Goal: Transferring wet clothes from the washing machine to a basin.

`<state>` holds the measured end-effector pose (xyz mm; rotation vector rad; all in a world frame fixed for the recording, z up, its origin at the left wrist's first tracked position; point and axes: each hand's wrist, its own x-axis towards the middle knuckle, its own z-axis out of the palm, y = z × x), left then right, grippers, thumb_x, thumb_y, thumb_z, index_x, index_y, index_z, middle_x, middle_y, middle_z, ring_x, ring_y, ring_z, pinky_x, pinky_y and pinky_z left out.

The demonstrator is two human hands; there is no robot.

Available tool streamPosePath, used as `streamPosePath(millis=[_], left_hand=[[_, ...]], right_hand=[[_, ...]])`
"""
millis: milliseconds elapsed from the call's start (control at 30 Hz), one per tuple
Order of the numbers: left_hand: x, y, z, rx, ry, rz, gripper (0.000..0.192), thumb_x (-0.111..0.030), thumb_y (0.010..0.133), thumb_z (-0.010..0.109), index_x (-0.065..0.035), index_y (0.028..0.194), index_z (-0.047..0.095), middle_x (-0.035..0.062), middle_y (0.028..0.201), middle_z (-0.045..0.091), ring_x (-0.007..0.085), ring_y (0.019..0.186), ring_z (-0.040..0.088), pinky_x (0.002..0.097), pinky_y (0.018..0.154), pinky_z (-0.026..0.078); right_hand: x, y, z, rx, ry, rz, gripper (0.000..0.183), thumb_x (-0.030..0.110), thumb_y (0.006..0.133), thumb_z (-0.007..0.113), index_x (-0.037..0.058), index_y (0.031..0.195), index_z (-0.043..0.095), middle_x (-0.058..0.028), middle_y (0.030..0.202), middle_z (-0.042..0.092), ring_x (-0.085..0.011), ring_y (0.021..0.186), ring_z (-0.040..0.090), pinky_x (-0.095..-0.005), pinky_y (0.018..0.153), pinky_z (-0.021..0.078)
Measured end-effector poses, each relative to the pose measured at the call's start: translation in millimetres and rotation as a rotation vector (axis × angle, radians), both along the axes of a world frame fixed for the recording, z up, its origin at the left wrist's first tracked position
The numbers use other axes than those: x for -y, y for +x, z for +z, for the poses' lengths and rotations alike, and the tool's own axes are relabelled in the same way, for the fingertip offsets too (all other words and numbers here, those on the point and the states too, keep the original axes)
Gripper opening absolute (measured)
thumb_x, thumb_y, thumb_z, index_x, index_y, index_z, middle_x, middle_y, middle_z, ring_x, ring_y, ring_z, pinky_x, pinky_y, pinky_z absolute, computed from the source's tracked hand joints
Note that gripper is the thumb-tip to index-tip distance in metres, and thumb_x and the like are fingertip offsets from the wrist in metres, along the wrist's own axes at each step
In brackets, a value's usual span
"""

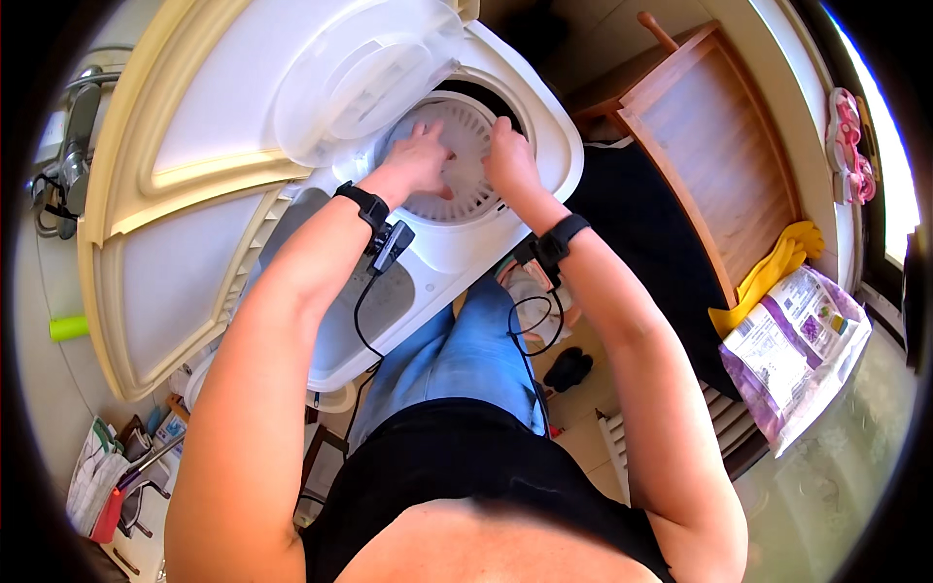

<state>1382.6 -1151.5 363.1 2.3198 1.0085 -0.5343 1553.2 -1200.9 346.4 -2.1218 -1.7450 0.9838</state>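
Before me stands a white twin-tub washing machine [565, 157]. A pale slotted plastic disc [466, 175] lies inside the round opening of its spin tub. My left hand [419, 164] is over the left part of this disc, fingers spread and holding nothing. At the disc's right edge, beside the tub rim, is my right hand [512, 159] with curled fingers; whether they grip the edge is hidden. A translucent inner lid [372, 80] stands raised behind my left hand. The large cream-framed lid [219, 95] is lifted on the left.
To the right are a wooden cabinet [729, 160], a yellow rubber glove [765, 277] and a printed plastic bag [794, 357]. Cables hang from both wrist straps. A wall tap [76, 157] is at far left. Black shoes [568, 369] lie on the floor.
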Motion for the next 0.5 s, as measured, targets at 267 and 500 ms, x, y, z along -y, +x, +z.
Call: streamPosePath(millis=[267,500], left_hand=[[-14.5,23.6,-7.2,-0.306,-0.059,0.185,0.069,-0.043,0.055,0.084,-0.0099,0.112,0.065,0.0187,0.143,0.026,0.0474,0.131,0.027,0.0523,0.100,0.039],[-20.7,33.0,-22.2,-0.325,-0.004,0.139,0.065,-0.041,0.056,0.084,-0.0114,0.111,0.065,0.0188,0.146,0.022,0.0492,0.133,0.022,0.0568,0.099,0.039]], right_hand=[[38.2,18.5,0.4,0.209,0.397,0.652,0.013,0.003,0.067,0.058,0.0046,0.078,0.065,-0.0092,0.082,0.059,-0.0275,0.084,0.059,-0.0350,0.075,0.0456],[19.2,6.6,-10.2,0.313,-0.023,0.791,0.016,0.013,0.071,0.060,0.0031,0.081,0.068,-0.0123,0.090,0.065,-0.0288,0.084,0.062,-0.0361,0.079,0.0463]])
